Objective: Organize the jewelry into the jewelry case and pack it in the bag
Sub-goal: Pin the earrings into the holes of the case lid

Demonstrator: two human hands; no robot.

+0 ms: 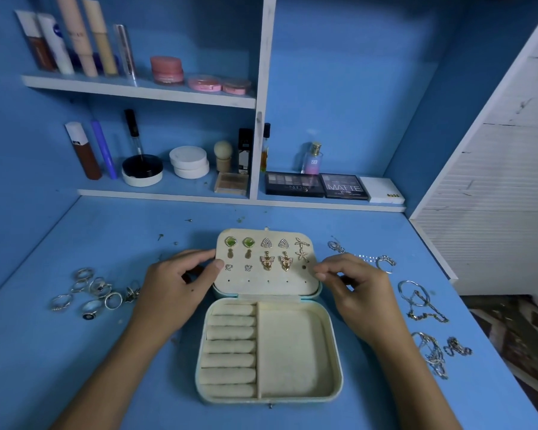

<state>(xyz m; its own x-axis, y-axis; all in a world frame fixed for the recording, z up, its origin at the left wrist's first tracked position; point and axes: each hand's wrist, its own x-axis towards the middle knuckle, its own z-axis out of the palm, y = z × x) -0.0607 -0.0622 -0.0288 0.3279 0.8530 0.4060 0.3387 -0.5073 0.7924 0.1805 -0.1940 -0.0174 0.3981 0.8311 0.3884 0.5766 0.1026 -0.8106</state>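
You were partway through. The case (269,318) lay open in the middle of the surface (106,352), and the earrings (266,254) were already pinned in rows on its upright lid panel, with the bottom row of holes unfilled. Your left hand (174,285) curled round the lid's left edge, thumb on the panel; that grip steadied the lid. Your right hand (353,285) hovered by the lid's right edge with fingertips pinched together; whether they held anything was too small to tell.

Much was left, as I judge it. The ring rolls (230,347) and the open compartment (292,349) held nothing. The rings (90,293) sat in a cluster on the left, the chains (429,324) tangled on the right, both well apart from the case. No bag was in view.

Behind, shelves (137,88) carried cosmetics, clear of your reach. The tangled chains looked like the likeliest snag.
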